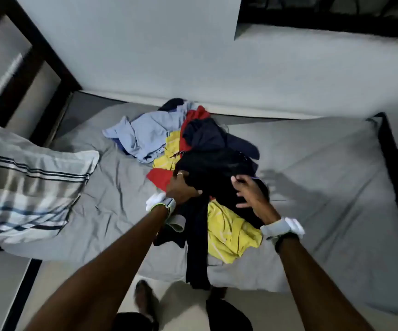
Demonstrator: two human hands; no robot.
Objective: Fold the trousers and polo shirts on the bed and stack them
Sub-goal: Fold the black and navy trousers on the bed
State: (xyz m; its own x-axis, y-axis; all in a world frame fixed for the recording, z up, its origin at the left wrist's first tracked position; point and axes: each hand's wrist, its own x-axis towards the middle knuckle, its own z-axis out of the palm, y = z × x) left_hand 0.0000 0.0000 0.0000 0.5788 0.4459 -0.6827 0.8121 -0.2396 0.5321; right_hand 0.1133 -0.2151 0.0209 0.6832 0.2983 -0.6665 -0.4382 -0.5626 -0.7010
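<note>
On the bed, I am clutching the black garment with my left hand, right hand splayed empty, aiming to lift it without dragging the yellow shirt.

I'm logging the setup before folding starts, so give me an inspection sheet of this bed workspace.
Surface: bed with creased grey sheet.
Job's things: unfolded pile of clothes, light blue, red, yellow, navy and black; nothing stacked.
Clutter: striped pillow at the left.
Hands: left hand grips the black garment; right hand open, fingers spread over it.
Cables: nothing seen.
Surroundings: pale wall, dark bed frame.
</note>
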